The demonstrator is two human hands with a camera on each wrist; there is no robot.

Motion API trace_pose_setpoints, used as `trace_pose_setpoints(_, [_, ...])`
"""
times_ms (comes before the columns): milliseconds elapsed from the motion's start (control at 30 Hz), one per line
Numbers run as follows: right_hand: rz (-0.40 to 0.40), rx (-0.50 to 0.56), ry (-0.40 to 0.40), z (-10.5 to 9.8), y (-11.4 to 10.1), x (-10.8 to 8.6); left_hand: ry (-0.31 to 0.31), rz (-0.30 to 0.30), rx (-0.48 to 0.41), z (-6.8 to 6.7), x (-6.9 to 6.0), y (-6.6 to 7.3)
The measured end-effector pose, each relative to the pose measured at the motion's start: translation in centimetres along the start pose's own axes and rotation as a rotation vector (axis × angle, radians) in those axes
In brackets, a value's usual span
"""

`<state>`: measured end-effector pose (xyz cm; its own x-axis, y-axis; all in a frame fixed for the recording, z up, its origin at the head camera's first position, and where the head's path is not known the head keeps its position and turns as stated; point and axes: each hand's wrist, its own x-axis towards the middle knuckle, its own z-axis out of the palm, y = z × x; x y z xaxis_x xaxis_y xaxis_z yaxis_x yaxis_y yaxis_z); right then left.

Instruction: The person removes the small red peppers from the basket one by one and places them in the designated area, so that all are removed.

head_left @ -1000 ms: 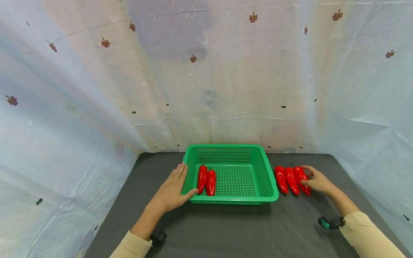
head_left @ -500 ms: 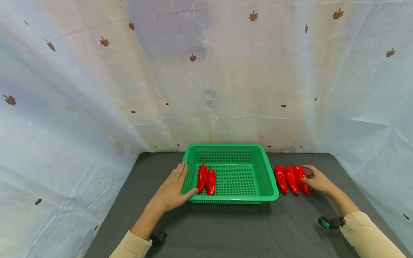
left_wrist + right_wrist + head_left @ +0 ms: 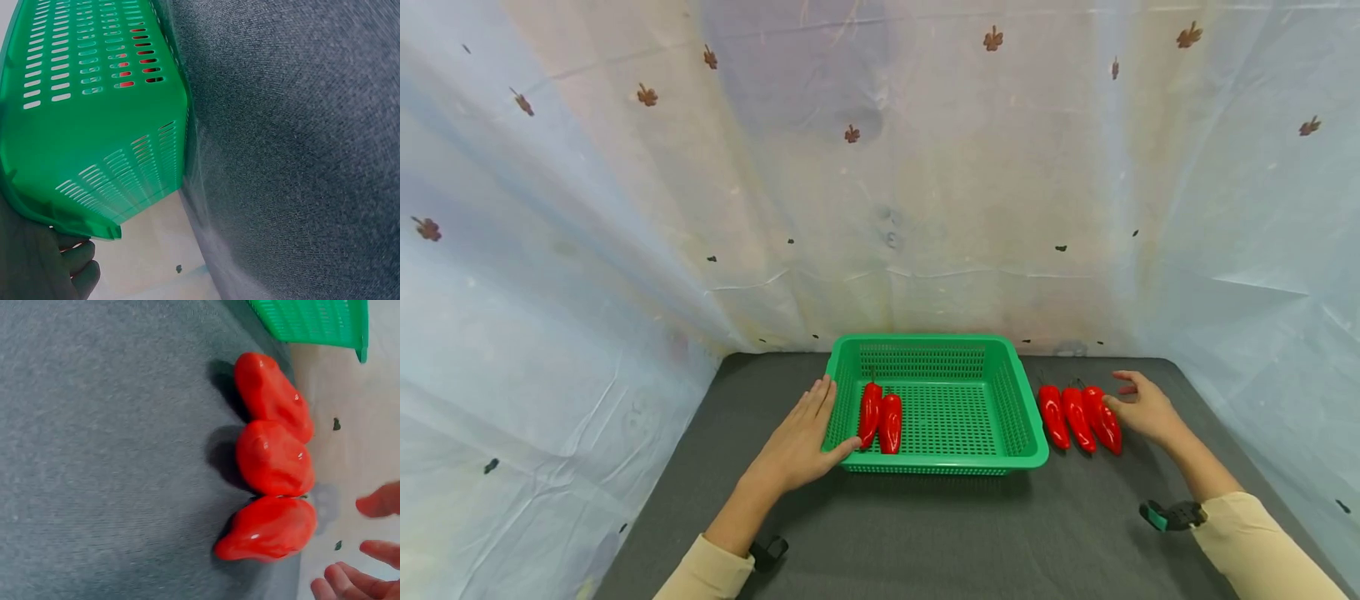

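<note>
A green plastic basket (image 3: 940,462) stands on the dark table, with two red chili peppers (image 3: 891,423) lying at its left inside. My left hand (image 3: 797,437) rests on the basket's left front corner, fingers straight along the rim and thumb over the front edge. To the right of the basket three more red peppers (image 3: 1078,419) lie side by side. My right hand (image 3: 1146,410) hovers just beside the rightmost pepper (image 3: 269,528), holding nothing, its thumb and fingers spread apart. In the right wrist view a gap shows between the fingers and that pepper.
Dark grey cloth covers the table (image 3: 925,533). Behind it and at both sides hangs a pale plastic sheet (image 3: 955,208) with leaf prints. Each wrist wears a black strap (image 3: 1172,517).
My right hand, which had its fingers and thumb around the rightmost pepper, has come off it and risen slightly to the right. The left hand and basket stay put.
</note>
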<state>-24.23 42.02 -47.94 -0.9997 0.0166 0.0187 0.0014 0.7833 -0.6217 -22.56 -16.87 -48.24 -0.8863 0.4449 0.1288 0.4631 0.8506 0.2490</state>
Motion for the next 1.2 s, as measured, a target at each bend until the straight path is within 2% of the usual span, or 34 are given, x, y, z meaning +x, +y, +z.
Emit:
trace_pose_setpoints(133, [-0.010, -0.030, 0.054, -0.2, -1.1, 0.0, -0.011, -0.006, 0.005, 0.1, 0.0, 0.0])
trace_pose_setpoints(300, [-0.020, -0.013, 0.067, -0.1, -2.9, -0.1, -0.012, -0.004, -0.004, 0.1, 0.0, 0.0])
trace_pose_setpoints(567, [-0.134, 0.037, 0.087, 0.2, -6.2, 0.0, -0.001, -0.003, -0.010, 0.0, 0.0, 0.0])
trace_pose_setpoints(933, [-0.229, 0.126, 0.074, 1.2, -11.1, -0.1, -0.003, 0.000, -0.008, 0.0, 0.0, 0.0])
trace_pose_setpoints(1200, [-0.250, 0.159, 0.012, 2.7, -13.4, 0.6, -0.010, 0.005, -0.007, -0.2, 0.0, 0.2])
